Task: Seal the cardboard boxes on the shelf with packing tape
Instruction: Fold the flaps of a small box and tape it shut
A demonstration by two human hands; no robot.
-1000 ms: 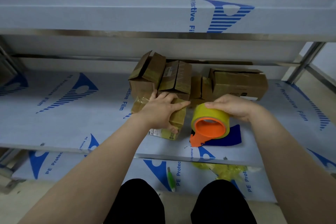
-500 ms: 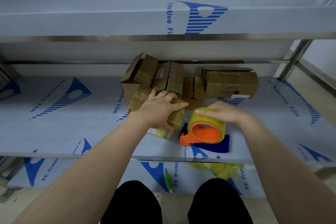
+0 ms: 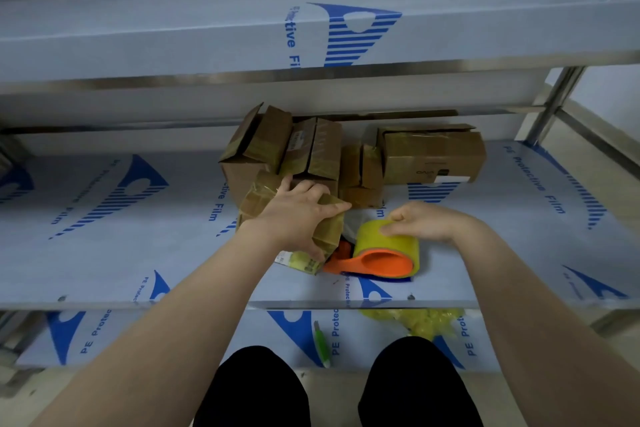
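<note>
My left hand (image 3: 298, 215) grips a small taped cardboard box (image 3: 256, 199) near the front of the middle shelf (image 3: 104, 253), fingers over its top and thumb on its near side. My right hand (image 3: 426, 220) holds a roll of yellowish packing tape (image 3: 384, 241) on an orange dispenser (image 3: 374, 262), lying just right of that box with its orange tip at the box's lower corner. Behind them stand several more cardboard boxes: an open-flapped one (image 3: 256, 142), a small one (image 3: 362, 173) and a longer one (image 3: 433, 156) at the right.
The upper shelf (image 3: 207, 42) overhangs the work area. On the lower shelf lie a green utility knife (image 3: 322, 345) and a wad of crumpled yellow tape (image 3: 426, 321). A metal upright (image 3: 550, 104) stands at the back right. My knees are at the bottom.
The tape dispenser has come down from a tilted, raised pose to lie low on the shelf, closer to the held box. My left hand keeps its grip on the box.
</note>
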